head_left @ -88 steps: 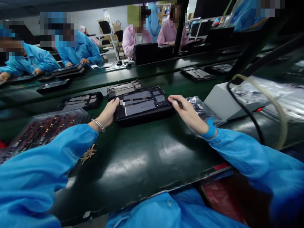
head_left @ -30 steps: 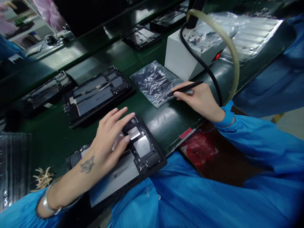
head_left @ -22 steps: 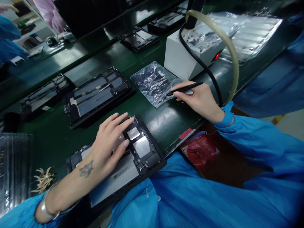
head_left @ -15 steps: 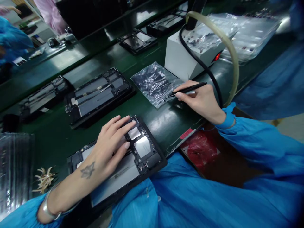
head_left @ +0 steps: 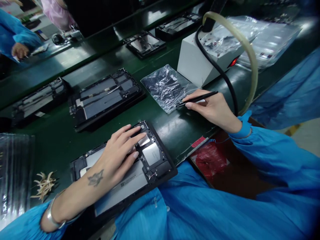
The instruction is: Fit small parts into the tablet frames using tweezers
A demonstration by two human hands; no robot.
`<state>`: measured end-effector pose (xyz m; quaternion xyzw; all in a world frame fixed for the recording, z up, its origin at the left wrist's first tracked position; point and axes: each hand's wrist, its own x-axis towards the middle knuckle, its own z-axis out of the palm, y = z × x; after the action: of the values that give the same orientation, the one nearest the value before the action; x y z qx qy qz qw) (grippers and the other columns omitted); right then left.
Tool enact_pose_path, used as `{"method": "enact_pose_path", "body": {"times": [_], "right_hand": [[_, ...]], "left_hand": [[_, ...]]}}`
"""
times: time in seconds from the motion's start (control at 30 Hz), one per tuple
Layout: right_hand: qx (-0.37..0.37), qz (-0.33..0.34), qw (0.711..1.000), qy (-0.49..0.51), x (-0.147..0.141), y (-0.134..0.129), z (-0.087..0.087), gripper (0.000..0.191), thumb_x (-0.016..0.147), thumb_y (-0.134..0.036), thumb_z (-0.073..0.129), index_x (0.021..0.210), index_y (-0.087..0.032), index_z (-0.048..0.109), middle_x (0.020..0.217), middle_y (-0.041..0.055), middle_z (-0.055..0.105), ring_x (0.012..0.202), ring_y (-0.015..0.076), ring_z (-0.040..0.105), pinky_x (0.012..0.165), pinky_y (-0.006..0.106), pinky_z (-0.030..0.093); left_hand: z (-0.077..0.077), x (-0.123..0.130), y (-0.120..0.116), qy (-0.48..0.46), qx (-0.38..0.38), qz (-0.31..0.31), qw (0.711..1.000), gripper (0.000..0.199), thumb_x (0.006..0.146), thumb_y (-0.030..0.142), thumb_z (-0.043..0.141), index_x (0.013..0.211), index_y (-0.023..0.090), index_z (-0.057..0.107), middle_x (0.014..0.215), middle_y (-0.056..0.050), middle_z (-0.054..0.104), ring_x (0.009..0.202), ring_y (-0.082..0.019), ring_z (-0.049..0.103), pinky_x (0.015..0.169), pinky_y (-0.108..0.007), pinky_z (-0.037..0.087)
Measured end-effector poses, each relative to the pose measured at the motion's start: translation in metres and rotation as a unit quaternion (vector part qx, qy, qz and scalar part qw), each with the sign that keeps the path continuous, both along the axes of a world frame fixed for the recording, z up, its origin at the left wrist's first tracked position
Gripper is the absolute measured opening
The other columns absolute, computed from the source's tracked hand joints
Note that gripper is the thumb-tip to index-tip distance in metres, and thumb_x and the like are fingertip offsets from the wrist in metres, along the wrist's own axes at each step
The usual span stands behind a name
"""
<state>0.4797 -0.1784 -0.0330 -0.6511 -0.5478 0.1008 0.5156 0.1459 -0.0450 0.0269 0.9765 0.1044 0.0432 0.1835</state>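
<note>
My left hand (head_left: 122, 146) lies with its fingers stretched over an opened tablet housing (head_left: 132, 186), black-framed with silver plates inside, at the bench's front edge. The fingertips rest near its upper right part. In my right hand (head_left: 212, 106) is a pair of black tweezers (head_left: 200, 97), pinched between thumb and fingers. Their tips reach the lower right edge of a clear plastic bag (head_left: 165, 87) with dark contents. Whether the tips grip anything is too small to tell.
Behind stand more opened tablet housings (head_left: 107, 100). A white box (head_left: 192, 58) with a red lit switch, a black cable and a pale hose (head_left: 252, 63) is at the right. Plastic sleeves (head_left: 16, 173) and tan strips (head_left: 44, 185) lie left. Another person's hand (head_left: 20, 51) shows far left.
The view has shifted slightly. My right hand holds the tweezers at the bag as before, their tips a little lower on its edge. The left hand stays on the housing. Another person's hand has appeared.
</note>
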Motion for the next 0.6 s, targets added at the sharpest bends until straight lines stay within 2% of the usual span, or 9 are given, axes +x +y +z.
{"method": "enact_pose_path", "body": {"times": [0.23,0.37,0.43,0.5,0.6], "right_hand": [[-0.009,-0.005,1.000,-0.018,-0.001,0.000,0.001,0.016,0.091,-0.036,0.073,0.100,-0.024,0.079,0.103,0.0028,0.076,0.092,0.0200,0.071,0.069,0.031,0.056],[0.005,0.000,1.000,-0.019,0.000,0.004,0.000,0.015,0.091,-0.035,0.074,0.099,-0.024,0.079,0.101,0.0027,0.077,0.091,0.0192,0.072,0.068,0.030,0.055],[0.041,-0.002,0.999,-0.012,-0.002,0.001,0.001,0.013,0.091,-0.034,0.074,0.099,-0.024,0.079,0.100,0.0027,0.076,0.091,0.0188,0.072,0.068,0.030,0.055],[0.096,-0.019,0.995,0.002,-0.004,-0.012,0.005,0.011,0.091,-0.031,0.075,0.099,-0.025,0.079,0.098,0.0024,0.076,0.089,0.0180,0.072,0.069,0.029,0.056],[0.178,-0.067,0.981,-0.024,-0.005,-0.059,0.013,0.010,0.091,-0.024,0.074,0.100,-0.027,0.079,0.095,0.0014,0.077,0.087,0.0171,0.072,0.074,0.030,0.059]], "left_hand": [[-0.005,-0.006,-0.001,-0.002,-0.009,-0.005,1.000,0.050,0.107,0.024,0.044,0.156,0.033,0.038,0.163,-0.003,0.040,0.157,-0.029,0.025,0.127,-0.057,0.032],[0.008,0.002,-0.004,-0.020,0.016,-0.008,1.000,0.049,0.106,0.022,0.045,0.154,0.029,0.042,0.161,-0.006,0.044,0.156,-0.031,0.028,0.125,-0.057,0.036],[0.021,0.018,-0.005,-0.034,0.041,-0.028,0.998,0.046,0.105,0.021,0.046,0.151,0.026,0.048,0.158,-0.008,0.047,0.154,-0.031,0.031,0.124,-0.056,0.037],[0.031,0.046,-0.005,-0.052,0.055,-0.063,0.995,0.042,0.103,0.018,0.047,0.144,0.022,0.056,0.155,-0.009,0.052,0.152,-0.031,0.036,0.123,-0.055,0.038],[0.034,0.108,-0.010,-0.097,0.011,-0.121,0.988,0.036,0.101,0.015,0.046,0.131,0.018,0.067,0.146,-0.011,0.060,0.140,-0.027,0.052,0.118,-0.047,0.045]]}}
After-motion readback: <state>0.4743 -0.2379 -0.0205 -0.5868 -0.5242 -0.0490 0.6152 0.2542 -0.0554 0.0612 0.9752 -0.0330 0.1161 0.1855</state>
